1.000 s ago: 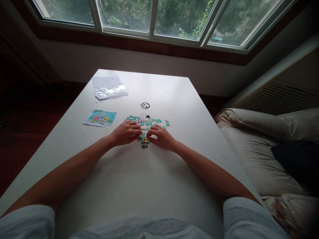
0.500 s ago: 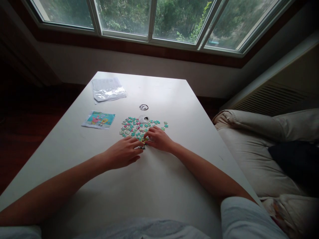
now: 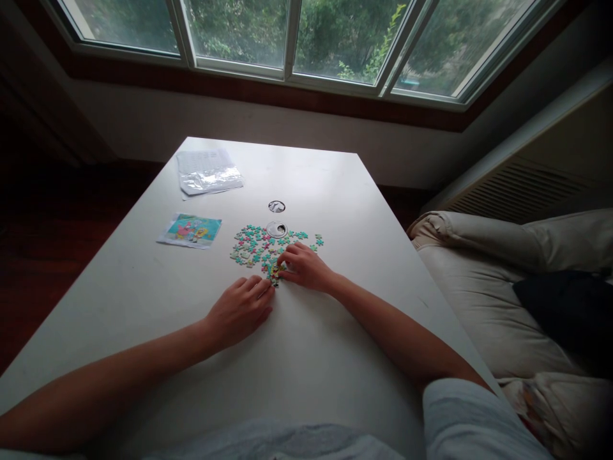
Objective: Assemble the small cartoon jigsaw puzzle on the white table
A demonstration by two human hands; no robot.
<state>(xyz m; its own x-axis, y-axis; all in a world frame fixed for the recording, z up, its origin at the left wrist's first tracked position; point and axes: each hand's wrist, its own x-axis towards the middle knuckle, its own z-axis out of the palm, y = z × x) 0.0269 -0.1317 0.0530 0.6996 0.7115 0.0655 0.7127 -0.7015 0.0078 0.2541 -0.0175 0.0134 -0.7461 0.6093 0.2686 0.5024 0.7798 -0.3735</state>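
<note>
The puzzle section (image 3: 275,274) lies nearside of the disc (image 3: 272,231). Left hand (image 3: 239,309) and right hand (image 3: 307,266) flank it, fingers curled; too small to tell whether either pinches. Probably light, stiff, easily unlocked: hold opposite outer edges.

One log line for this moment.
left hand: at near end of multicoloured puzzle section; right hand: at its right side; loose teal, pink jigsaw pieces beyond; white table

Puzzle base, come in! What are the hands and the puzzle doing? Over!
Left hand, right hand: both at the small puzzle cluster, grip unclear. Loose pieces spread just beyond. Cluster partly hidden by the hands. Over.
</note>
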